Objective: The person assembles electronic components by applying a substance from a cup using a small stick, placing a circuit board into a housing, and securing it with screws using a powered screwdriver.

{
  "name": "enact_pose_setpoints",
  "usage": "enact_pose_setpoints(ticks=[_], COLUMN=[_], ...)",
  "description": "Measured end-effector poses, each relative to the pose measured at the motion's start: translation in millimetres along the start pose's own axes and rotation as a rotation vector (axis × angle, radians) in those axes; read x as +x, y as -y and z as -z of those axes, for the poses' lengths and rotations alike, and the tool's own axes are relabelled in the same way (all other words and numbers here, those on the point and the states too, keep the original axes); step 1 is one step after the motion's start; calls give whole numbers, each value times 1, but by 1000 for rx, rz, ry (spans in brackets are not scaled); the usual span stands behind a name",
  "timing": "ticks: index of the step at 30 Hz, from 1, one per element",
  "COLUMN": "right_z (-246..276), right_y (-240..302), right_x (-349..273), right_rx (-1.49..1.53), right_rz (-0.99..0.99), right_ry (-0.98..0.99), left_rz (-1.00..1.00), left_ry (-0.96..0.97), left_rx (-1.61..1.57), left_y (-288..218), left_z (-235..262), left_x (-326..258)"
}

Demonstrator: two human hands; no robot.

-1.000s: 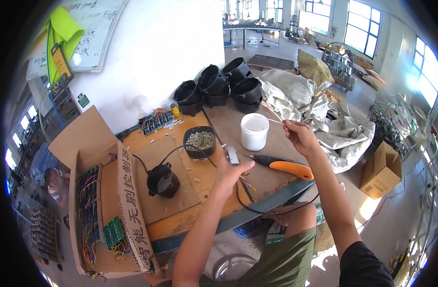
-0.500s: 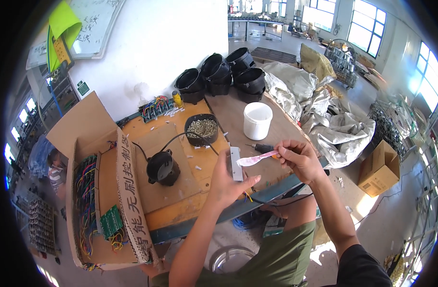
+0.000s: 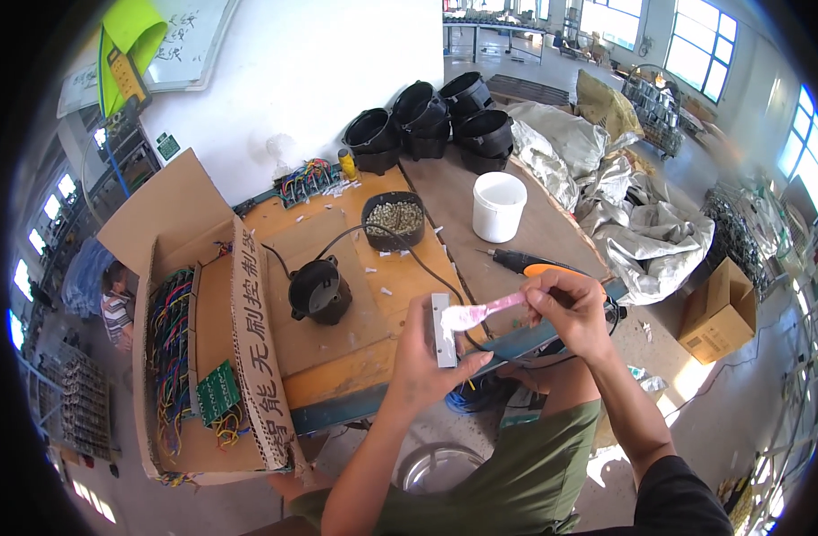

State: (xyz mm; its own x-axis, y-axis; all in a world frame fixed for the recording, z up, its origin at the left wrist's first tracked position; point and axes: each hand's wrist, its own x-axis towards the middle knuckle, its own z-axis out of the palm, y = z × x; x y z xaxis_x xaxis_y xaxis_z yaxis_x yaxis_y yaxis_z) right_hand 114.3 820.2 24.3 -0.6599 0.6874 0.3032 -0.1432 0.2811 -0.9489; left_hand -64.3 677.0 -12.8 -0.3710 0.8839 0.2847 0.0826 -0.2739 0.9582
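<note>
Coating by Hand: White Paste to Pale Block at the Bench's Near Edge

Held up over the near edge of the bench (image 3: 389, 313), toward its right-hand half: a pale, narrow block (image 3: 443, 347), gripped in the left hand (image 3: 424, 375) with thumb spread wide of the face and the other fingers mostly hidden behind. Pinched between thumb and fingers of the right hand (image 3: 571, 311): a pink spatula (image 3: 507, 303), slanting down to the left, loaded at the tip with white paste (image 3: 463, 316) and seemingly meeting the upper part of the face. Impossible to tell the firmness of either grip, or the reach of the paste down the block.

Best judged as a spreading step. For an even coat, keep the block braced from behind, lay the blade nearly flat and draw lengthwise in light, overlapping strokes. Favour a thin layer; wipe any surplus back into the white tub (image 3: 498, 214), standing open near the bench's right edge. Hold the left thumb off the coated side, and grip the spatula far enough back for clean fingers. Watch for drips on the black cable (image 3: 333, 238) looping toward the near edge, and on the orange-and-black tool (image 3: 520, 262) lying by the near right corner.
</note>
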Motion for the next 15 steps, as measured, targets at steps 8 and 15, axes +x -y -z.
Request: enact_pose_setpoints(ticks=[8,15], right_z=[-9,-16], right_y=[1,8], right_x=[-11,-26], right_rx=[76,53], right_rz=[-71,-83], right_ry=[56,28], left_rz=[-51,-100], left_ry=[-44,-68], left_rx=[-47,-2], left_y=[-2,-2], left_z=[0,1], left_x=[-12,-13])
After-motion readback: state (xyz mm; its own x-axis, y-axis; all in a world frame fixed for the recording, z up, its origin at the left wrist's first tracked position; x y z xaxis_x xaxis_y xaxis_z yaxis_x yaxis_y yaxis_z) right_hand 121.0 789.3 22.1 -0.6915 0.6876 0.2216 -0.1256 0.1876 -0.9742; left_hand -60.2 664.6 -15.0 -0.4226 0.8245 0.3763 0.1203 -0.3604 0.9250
